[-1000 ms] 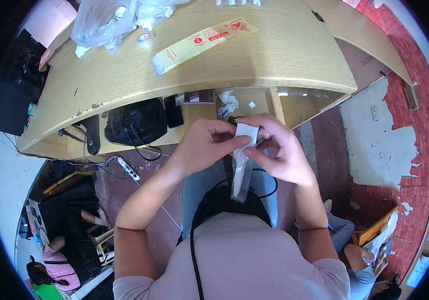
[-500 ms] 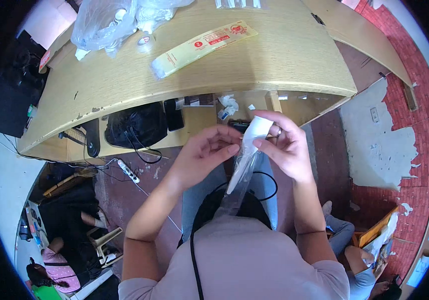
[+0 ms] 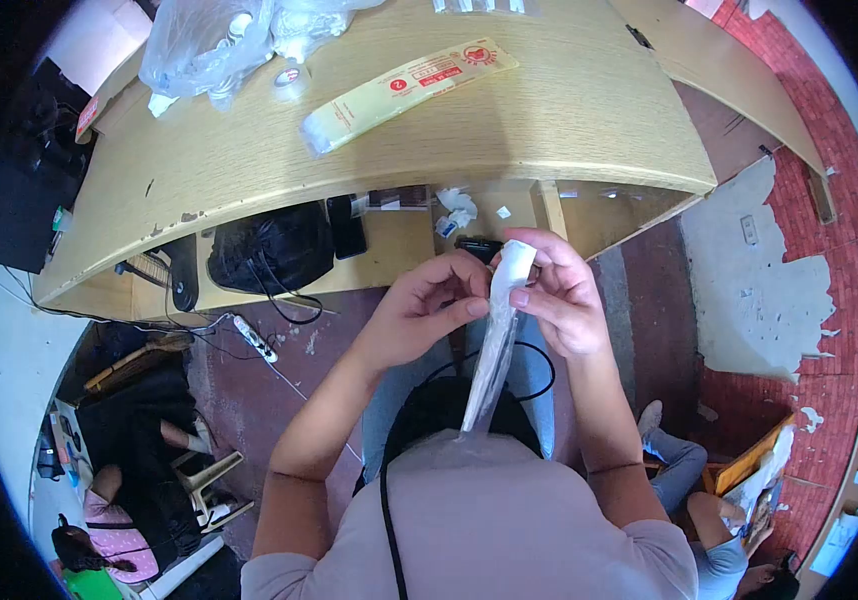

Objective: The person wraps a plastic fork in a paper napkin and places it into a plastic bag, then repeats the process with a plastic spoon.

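In front of my chest I hold a long, slim white piece [image 3: 514, 265] with a wide, blunt top end, inside a clear plastic sleeve [image 3: 490, 385]. The sleeve hangs down toward my lap, and the piece tapers inside it. My right hand [image 3: 561, 300] grips the wide end between thumb and fingers. From the other side, my left hand [image 3: 441, 308] pinches the sleeve's edge just below that end, thumb and forefinger together. On the table above lies a yellow printed plastic packet [image 3: 409, 95].
A roll of clear tape [image 3: 291, 82] and clear plastic bags [image 3: 211, 50] with white items sit on the wooden table [image 3: 569, 110]. Wrapped white pieces [image 3: 479, 5] lie at its far edge. The shelf below holds a black bag [image 3: 271, 252] and phone [image 3: 347, 228]. Two people sit behind, left and right.
Both hands have lowered slightly, and the left has moved right, closer to the right hand. The white piece now hangs more upright, its lower tip nearer my shirt.
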The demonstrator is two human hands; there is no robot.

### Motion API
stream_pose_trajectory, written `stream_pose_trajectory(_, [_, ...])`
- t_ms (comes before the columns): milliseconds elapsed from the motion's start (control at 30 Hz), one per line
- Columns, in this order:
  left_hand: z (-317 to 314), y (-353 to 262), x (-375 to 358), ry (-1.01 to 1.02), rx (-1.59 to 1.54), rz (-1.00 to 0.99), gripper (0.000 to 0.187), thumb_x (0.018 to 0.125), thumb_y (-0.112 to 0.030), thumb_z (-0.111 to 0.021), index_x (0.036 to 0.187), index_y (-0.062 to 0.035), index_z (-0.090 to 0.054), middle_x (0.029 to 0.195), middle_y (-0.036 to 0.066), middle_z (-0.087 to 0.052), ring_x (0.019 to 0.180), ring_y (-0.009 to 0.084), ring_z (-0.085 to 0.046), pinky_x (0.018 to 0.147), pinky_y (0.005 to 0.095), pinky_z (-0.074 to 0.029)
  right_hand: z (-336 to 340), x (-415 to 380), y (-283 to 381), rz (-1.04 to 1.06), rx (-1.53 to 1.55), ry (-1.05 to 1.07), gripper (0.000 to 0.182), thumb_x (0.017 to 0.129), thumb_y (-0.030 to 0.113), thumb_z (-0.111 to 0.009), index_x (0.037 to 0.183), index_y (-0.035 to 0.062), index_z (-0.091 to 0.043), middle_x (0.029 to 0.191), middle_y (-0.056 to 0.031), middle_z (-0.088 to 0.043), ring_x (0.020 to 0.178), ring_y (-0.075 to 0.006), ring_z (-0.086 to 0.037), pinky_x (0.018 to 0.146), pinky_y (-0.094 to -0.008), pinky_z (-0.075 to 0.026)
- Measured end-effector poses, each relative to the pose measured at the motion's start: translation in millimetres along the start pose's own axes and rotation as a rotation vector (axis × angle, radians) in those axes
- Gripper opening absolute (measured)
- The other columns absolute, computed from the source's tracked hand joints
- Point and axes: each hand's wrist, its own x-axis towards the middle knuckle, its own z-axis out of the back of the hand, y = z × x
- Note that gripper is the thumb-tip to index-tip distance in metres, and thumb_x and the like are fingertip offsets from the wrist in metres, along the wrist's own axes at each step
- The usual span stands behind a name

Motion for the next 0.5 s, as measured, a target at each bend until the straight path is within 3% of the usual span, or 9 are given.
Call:
stream_pose_trajectory(100, [5.5,9.0,2.5,0.056,-0.059,-0.039,0.008,0.088,-0.005,-0.057,0.094,-0.0038,-0.051,0.094,0.001,-0.048,0.091,0.0087,-0.048,0.082,0.0242,-0.041,-0.9,0.1,-0.7,0.000,0.011,0.009,0.052,0.077,-0.006,-0.064,0.126,0.0000,-0.047,0.106,-0.0087,-0.058,0.091,-0.0148,-0.058,0.068,-0.0237,-0.050])
stream_pose_trajectory(167, [6.5,13.3,4.1,0.047,-0.074,-0.050,0.008,0.089,-0.006,-0.057,0.094,-0.0039,-0.051,0.093,0.001,-0.048,0.090,0.0087,-0.048,0.082,0.0241,-0.040,-2.7,-0.9,2.7,-0.061,0.003,-0.027,0.056,0.072,-0.005,-0.064,0.125,-0.0030,-0.045,0.106,-0.0134,-0.058,0.093,-0.0183,-0.057,0.075,-0.0259,-0.047])
stream_pose_trajectory(233, [4.2,14.3,5.5,0.040,-0.090,-0.059,0.008,0.090,-0.007,-0.056,0.095,-0.0039,-0.050,0.093,0.000,-0.047,0.089,0.0087,-0.047,0.081,0.0240,-0.040,-4.6,-1.6,4.7,-0.075,0.014,-0.027,0.056,0.072,-0.004,-0.064,0.125,-0.0029,-0.045,0.106,-0.0133,-0.058,0.093,-0.0181,-0.057,0.073,-0.0255,-0.047])
stream_pose_trajectory(433, [-12.2,5.8,7.4,-0.183,-0.043,-0.023,0.015,0.093,-0.016,-0.054,0.102,-0.0044,-0.049,0.097,0.001,-0.049,0.089,0.0077,-0.048,0.080,0.0232,-0.041,-3.0,1.0,3.6,-0.022,-0.026,-0.064,0.050,0.079,-0.007,-0.061,0.126,0.0001,-0.047,0.103,-0.0082,-0.058,0.085,-0.0125,-0.058,0.062,-0.0225,-0.051])
stream_pose_trajectory(500, [-12.8,-3.6,4.7,-0.275,-0.254,0.325,0.022,0.095,-0.020,-0.050,0.108,-0.0027,-0.051,0.101,0.003,-0.055,0.089,0.0089,-0.053,0.080,0.0249,-0.044,-2.5,2.2,6.7,-0.008,-0.051,-0.105,0.048,0.080,-0.008,-0.060,0.125,0.0002,-0.047,0.102,-0.0078,-0.058,0.084,-0.0121,-0.058,0.063,-0.0224,-0.051])
